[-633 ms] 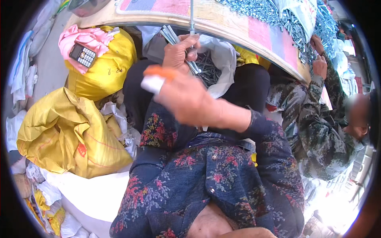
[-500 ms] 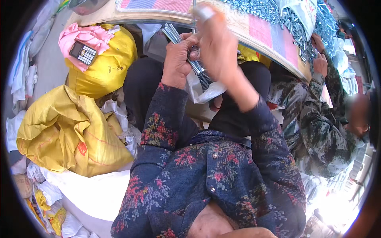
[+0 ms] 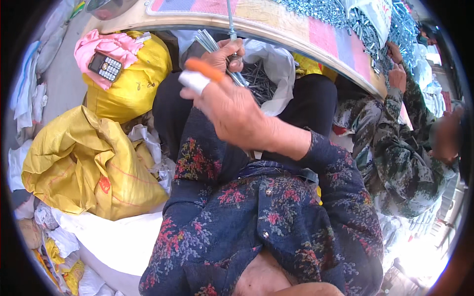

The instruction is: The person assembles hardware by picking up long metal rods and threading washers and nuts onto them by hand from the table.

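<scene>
My left hand (image 3: 223,56) is closed round a bundle of thin silvery metal rods (image 3: 207,40), whose ends stick out above and below the fist. One longer rod (image 3: 230,17) rises upright at its fingertips, with a thicker collar near the lower end. Closer to me, my right hand (image 3: 237,113) is crossing over toward the left forearm, its fingers smeared by motion. An orange cover (image 3: 204,69) and a white cover (image 3: 193,82) show on its fingers. Between my knees, a white plastic bag (image 3: 281,69) holds many dark metal rods (image 3: 259,81).
A wooden board (image 3: 276,32) with striped cloth lies ahead, small metal parts (image 3: 321,15) heaped at its far right. Left are a yellow sack (image 3: 128,101) bearing a pink cloth and a phone (image 3: 104,66), and another yellow sack (image 3: 89,163). A co-worker's hands (image 3: 396,74) are at the right.
My right hand has come down and left from the upright rod toward my left forearm. The white bag and its rods now show more fully. My left hand still grips the bundle.
</scene>
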A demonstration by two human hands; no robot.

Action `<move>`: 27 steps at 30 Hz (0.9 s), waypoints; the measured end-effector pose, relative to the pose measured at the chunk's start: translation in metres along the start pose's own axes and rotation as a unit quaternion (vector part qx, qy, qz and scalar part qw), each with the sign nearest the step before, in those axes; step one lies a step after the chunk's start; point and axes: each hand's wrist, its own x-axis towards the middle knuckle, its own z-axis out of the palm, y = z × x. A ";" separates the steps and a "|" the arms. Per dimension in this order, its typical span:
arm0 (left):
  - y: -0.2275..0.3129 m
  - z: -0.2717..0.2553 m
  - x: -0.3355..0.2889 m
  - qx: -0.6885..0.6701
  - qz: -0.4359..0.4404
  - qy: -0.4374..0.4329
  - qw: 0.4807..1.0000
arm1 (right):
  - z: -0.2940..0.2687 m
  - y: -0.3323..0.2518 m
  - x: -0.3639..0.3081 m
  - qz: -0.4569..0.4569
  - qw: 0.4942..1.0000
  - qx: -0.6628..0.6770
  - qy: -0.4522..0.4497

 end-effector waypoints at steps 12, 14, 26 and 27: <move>-0.018 0.009 -0.008 0.084 0.136 0.060 0.985 | 0.006 0.110 -0.012 0.053 0.673 0.723 0.145; -0.011 0.012 -0.017 0.021 0.070 0.010 0.997 | 0.006 0.140 0.004 0.129 0.507 0.843 -0.123; -0.008 0.015 -0.031 0.133 0.063 -0.048 0.988 | 0.087 0.092 0.007 0.065 0.233 0.970 0.031; -0.009 0.019 -0.036 0.134 0.061 -0.048 0.988 | 0.083 0.090 0.002 0.042 0.243 0.969 -0.012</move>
